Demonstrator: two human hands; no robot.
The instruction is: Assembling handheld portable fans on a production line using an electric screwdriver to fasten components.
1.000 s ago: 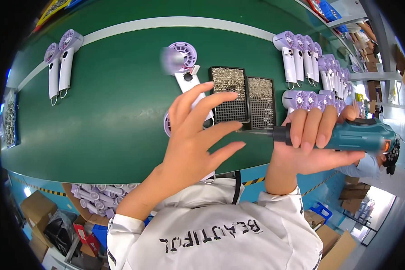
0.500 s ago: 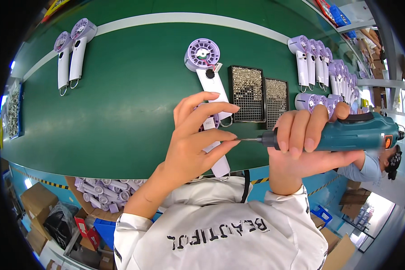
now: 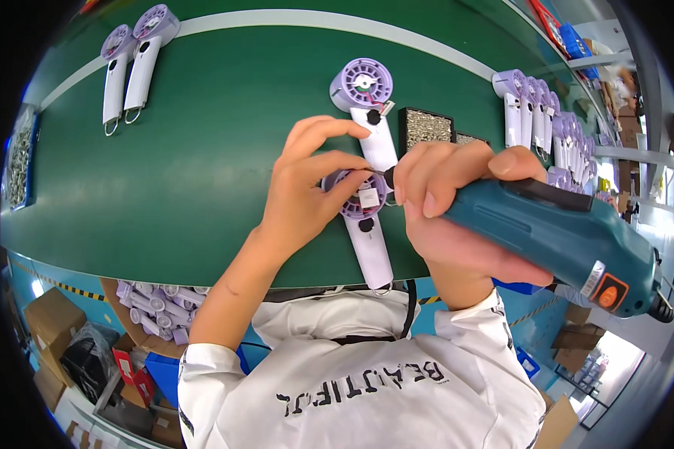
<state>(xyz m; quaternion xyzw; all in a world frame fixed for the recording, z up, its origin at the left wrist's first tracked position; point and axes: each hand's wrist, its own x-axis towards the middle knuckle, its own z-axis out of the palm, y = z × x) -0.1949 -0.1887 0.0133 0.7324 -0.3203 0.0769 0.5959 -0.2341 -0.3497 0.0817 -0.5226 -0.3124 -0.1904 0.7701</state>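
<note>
My right hand grips a teal electric screwdriver, its bit pointing left. My left hand has thumb and forefinger pinched together at the tip of the bit; whatever sits between them is too small to make out. Just beneath these fingertips lies a handheld fan with a lilac head and white handle, its head partly covered by my left hand. A white square piece shows on that head. Beyond it lies a second handheld fan, open-faced, with wires and a small white connector showing.
Black trays of small metal screws stand right of the far fan, partly behind my right hand. Two more fans lie at far left, and rows of fans at right. A cardboard box of fan parts sits below the green table's front edge.
Both hands have moved away from me, bringing the pinched fingers and bit over the near fan's head. The screwdriver has swung, its rear end now lower and nearer me.
</note>
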